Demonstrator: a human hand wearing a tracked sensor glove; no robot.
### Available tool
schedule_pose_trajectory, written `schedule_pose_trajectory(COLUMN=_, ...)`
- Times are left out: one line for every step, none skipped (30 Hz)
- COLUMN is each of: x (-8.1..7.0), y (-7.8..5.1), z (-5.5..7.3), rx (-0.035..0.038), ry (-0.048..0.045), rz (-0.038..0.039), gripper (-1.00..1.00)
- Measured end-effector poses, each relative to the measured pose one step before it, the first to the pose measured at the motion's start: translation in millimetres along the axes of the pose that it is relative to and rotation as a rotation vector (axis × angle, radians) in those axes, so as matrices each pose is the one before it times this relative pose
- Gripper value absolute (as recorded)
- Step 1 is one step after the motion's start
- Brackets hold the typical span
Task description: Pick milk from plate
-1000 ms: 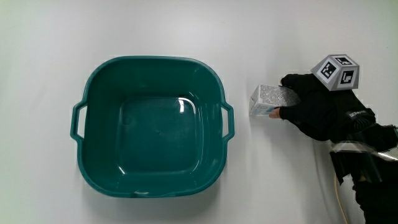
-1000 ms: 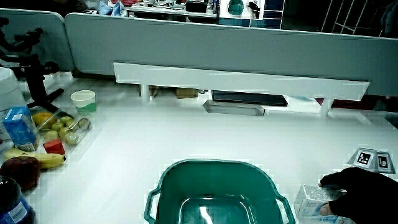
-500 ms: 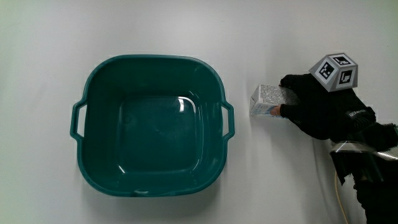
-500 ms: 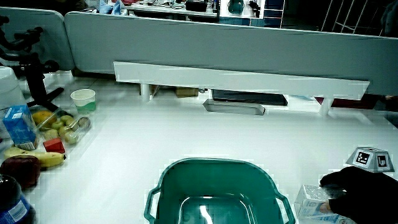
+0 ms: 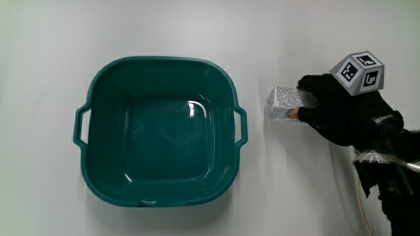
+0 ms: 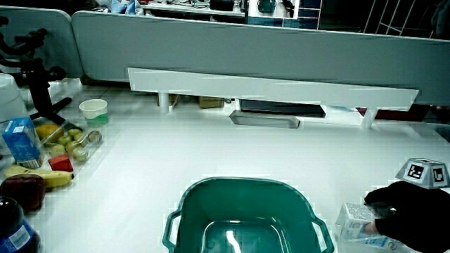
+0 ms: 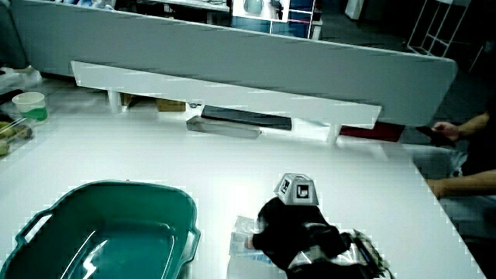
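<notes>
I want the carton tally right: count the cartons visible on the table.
2: the milk carton in the hand beside the green tub, and a blue carton among the fruit at the table's edge. Others may be hidden.

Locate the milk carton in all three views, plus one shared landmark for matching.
Main view: milk carton on the table beside the teal basin, held by the hand.
Side view: milk carton beside the basin's handle, in the hand.
Side view: milk carton between basin and hand.
Shared landmark: the teal basin.
</notes>
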Motion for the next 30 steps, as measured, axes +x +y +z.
schedule_pose_trajectory(x=-2.37, y=-2.25, z=2.42, rx=0.00627, ry=0.00336, rz=0.00656, gripper=1.0)
schedule_pose_trajectory(x=-0.75, y=-0.83, z=1.05, rx=0.00026, ry=-0.00345, rz=0.00175, gripper=1.0)
schedule_pose_trajectory(x=-2.81, y=-1.85, z=2.16, rx=0.00473, ry=-0.00957, rz=0.00702, gripper=1.0)
schedule_pose_trajectory(x=-1.85, y=-1.46, z=1.51, rx=0.0015, ry=0.00112, rz=0.00211, gripper=1.0)
schedule_pose_trajectory(x=-0.9, y=-0.95, z=0.94, rx=0.00387, ry=-0.01237, rz=-0.00171, gripper=1.0)
schedule_pose_trajectory(x=-2.67, y=-2.08, z=2.52, rx=-0.00098, ry=0.00564, rz=0.01116, gripper=1.0)
schedule_pose_trajectory(x=-0.74, y=-0.97, z=1.46, rx=0.00499, ry=-0.00758, rz=-0.00449, gripper=1.0)
schedule_pose_trajectory(x=-1.75, y=-1.57, z=2.54, rx=0.00803, ry=-0.01224, rz=0.00365, gripper=1.0)
schedule_pose_trajectory(x=-3.15, y=-2.48, z=3.68, rx=0.00797, ry=0.00255, rz=0.0089, gripper=1.0)
schedule_pose_trajectory(x=-0.77, y=-1.08, z=1.68, rx=-0.00018, ry=-0.00555, rz=0.00228, gripper=1.0)
schedule_pose_trajectory(x=-2.62, y=-2.35, z=3.07, rx=0.00577, ry=-0.00345, rz=0.00619, gripper=1.0)
schedule_pose_trajectory(x=-3.32, y=-2.66, z=3.73, rx=0.01176, ry=-0.00694, rz=0.00561, gripper=1.0)
schedule_pose_trajectory(x=-2.89, y=-1.97, z=2.63, rx=0.00599, ry=-0.0017, rz=0.00446, gripper=1.0)
schedule_pose_trajectory(x=-3.11, y=-1.74, z=2.13, rx=0.00424, ry=-0.00733, rz=0.00917, gripper=1.0)
schedule_pose_trajectory(x=-3.57, y=-1.9, z=2.68, rx=0.00526, ry=-0.00602, rz=0.00767, gripper=1.0)
schedule_pose_trajectory(x=-1.83, y=-0.43, z=1.25, rx=0.00239, ry=-0.00404, rz=0.00418, gripper=1.0)
schedule_pose_trajectory(x=-4.68, y=-2.19, z=3.76, rx=0.01255, ry=-0.00771, rz=0.00628, gripper=1.0)
schedule_pose_trajectory(x=-2.91, y=-1.17, z=2.04, rx=0.00106, ry=0.00619, rz=0.01233, gripper=1.0)
schedule_pose_trajectory(x=-2.05, y=-1.06, z=1.69, rx=0.00546, ry=-0.00477, rz=0.00496, gripper=1.0)
schedule_pose_trajectory(x=-2.22, y=-1.29, z=2.25, rx=0.01113, ry=-0.00632, rz=0.00667, gripper=1.0)
schedule_pose_trajectory(x=-4.05, y=-2.08, z=3.69, rx=0.01276, ry=-0.0039, rz=0.00694, gripper=1.0)
schedule_pose_trajectory(x=-3.35, y=-1.41, z=2.46, rx=0.00328, ry=-0.00594, rz=0.01362, gripper=1.0)
schedule_pose_trajectory(x=-4.2, y=-1.91, z=3.28, rx=0.01056, ry=-0.00508, rz=0.00704, gripper=1.0)
schedule_pose_trajectory(x=-3.46, y=-1.28, z=2.85, rx=0.0068, ry=-0.00598, rz=0.00376, gripper=1.0)
schedule_pose_trajectory(x=-2.16, y=-0.45, z=1.54, rx=0.00462, ry=0.00289, rz=0.01072, gripper=1.0)
schedule_pose_trajectory(x=-4.01, y=-0.9, z=3.08, rx=0.01012, ry=-0.00322, rz=0.00768, gripper=1.0)
schedule_pose_trajectory(x=-3.13, y=-0.23, z=1.94, rx=0.00913, ry=-0.00298, rz=0.00612, gripper=1.0)
schedule_pose_trajectory(x=-2.18, y=0.36, z=1.18, rx=0.01185, ry=-0.01187, rz=-0.00499, gripper=1.0)
schedule_pose_trajectory(x=-1.66, y=1.32, z=-0.07, rx=-0.01021, ry=0.02136, rz=0.02476, gripper=1.0)
schedule_pose_trajectory(x=-4.17, y=0.51, z=2.14, rx=0.00551, ry=-0.00349, rz=0.00628, gripper=1.0)
